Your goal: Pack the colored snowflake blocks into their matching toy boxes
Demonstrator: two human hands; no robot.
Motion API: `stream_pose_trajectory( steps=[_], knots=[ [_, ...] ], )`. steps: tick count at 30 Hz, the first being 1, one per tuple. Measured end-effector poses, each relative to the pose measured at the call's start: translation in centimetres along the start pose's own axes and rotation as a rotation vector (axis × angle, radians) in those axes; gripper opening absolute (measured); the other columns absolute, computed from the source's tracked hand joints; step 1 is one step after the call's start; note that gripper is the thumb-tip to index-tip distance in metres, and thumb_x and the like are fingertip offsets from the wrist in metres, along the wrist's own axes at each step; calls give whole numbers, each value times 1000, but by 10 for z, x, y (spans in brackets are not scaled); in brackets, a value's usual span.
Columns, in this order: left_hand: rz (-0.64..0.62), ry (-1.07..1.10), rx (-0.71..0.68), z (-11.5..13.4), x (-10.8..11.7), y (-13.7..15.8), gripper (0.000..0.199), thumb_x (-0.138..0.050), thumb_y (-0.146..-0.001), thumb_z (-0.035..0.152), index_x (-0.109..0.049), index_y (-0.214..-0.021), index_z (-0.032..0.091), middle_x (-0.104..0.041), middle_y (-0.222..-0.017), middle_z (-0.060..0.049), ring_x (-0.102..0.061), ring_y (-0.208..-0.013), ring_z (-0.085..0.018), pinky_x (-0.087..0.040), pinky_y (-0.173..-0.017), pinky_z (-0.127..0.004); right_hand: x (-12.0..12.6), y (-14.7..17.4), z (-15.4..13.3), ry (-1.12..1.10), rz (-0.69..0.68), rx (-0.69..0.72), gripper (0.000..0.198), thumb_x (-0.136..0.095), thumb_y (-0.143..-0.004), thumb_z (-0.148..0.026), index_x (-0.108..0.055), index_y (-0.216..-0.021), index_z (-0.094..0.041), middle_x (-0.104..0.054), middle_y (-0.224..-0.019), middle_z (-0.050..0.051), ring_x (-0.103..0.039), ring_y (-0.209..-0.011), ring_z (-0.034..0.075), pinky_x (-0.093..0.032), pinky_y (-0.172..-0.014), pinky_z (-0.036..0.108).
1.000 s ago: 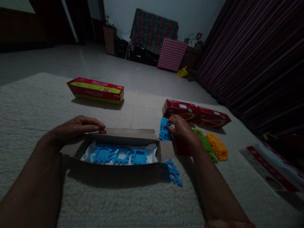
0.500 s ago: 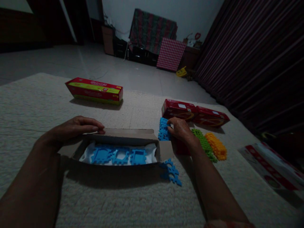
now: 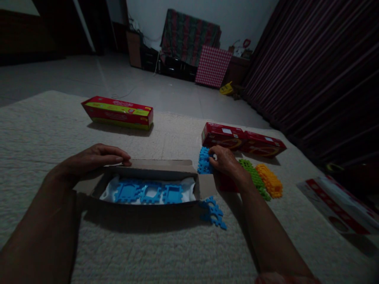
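An open cardboard box (image 3: 161,173) lies lengthwise in front of me, lined with white plastic. Inside it, blue interlocking block pieces (image 3: 127,192) with square and round openings sit in a row. My left hand (image 3: 99,156) is closed at the box's back left edge, fingertips by the raised back flap. Past the box's right end, my right hand (image 3: 226,161) grips the right side of a stack of blue interlocking blocks (image 3: 203,161), its thumb and fingers bent. Loose blue pieces (image 3: 215,213) lie on the mat near the box's front right corner.
Green blocks (image 3: 254,177) and orange blocks (image 3: 270,181) lie right of my right hand. Two dark red boxes (image 3: 223,135) stand behind it. A red and yellow box (image 3: 118,112) rests at the back left of the quilted mat (image 3: 166,252). A white and red package (image 3: 334,205) is far right.
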State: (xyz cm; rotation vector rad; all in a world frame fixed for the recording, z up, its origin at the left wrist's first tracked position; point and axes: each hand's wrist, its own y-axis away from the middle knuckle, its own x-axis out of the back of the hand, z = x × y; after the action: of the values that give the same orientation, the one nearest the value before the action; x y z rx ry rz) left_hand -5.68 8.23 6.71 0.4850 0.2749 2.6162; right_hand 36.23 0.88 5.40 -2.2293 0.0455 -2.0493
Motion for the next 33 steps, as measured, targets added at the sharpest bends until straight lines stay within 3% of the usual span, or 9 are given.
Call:
stream_pose_trajectory(
  steps=[5, 18, 24, 30, 33],
  knots=[
    [-8, 0, 7, -1, 1, -1, 18, -89, -59, 37, -84, -73, 27, -82, -85, -9, -76, -91, -32, -61, -86, -35, -3, 3, 4, -36, 31, 28, 18, -59, -89, -12, -72, -102, -15, -74, -103, 13, -67, -94, 24, -48, -85, 31],
    [-12, -77, -1, 1, 0, 1, 22, -85, -63, 42, -82, -77, 25, -83, -89, -7, -76, -97, -33, -60, -93, -37, -12, 7, 11, -80, 151, 63, 17, -57, -88, -12, -68, -99, -17, -71, -100, 11, -64, -90, 23, -47, -85, 32],
    [-8, -53, -33, 2, 0, 1, 13, -83, -67, 36, -84, -75, 26, -82, -87, -11, -76, -92, -31, -61, -87, -37, -1, 10, 6, -101, 204, 57, 17, -56, -89, -14, -68, -100, -17, -71, -103, 13, -65, -93, 24, -48, -88, 35],
    [-9, 4, -52, 1, -1, 2, 10, -82, -67, 29, -84, -76, 24, -82, -84, -8, -75, -87, -28, -60, -88, -39, 13, 11, 2, -96, 363, 34, 16, -55, -89, -18, -69, -97, -19, -69, -106, 14, -64, -103, 28, -50, -92, 39],
    [6, 16, -61, 0, 0, 2, 13, -82, -67, 30, -84, -77, 23, -81, -83, -9, -75, -84, -27, -61, -87, -39, 23, 15, -3, -106, 436, 2, 15, -56, -90, -23, -70, -96, -20, -70, -102, 14, -65, -99, 28, -51, -90, 40]
  ],
)
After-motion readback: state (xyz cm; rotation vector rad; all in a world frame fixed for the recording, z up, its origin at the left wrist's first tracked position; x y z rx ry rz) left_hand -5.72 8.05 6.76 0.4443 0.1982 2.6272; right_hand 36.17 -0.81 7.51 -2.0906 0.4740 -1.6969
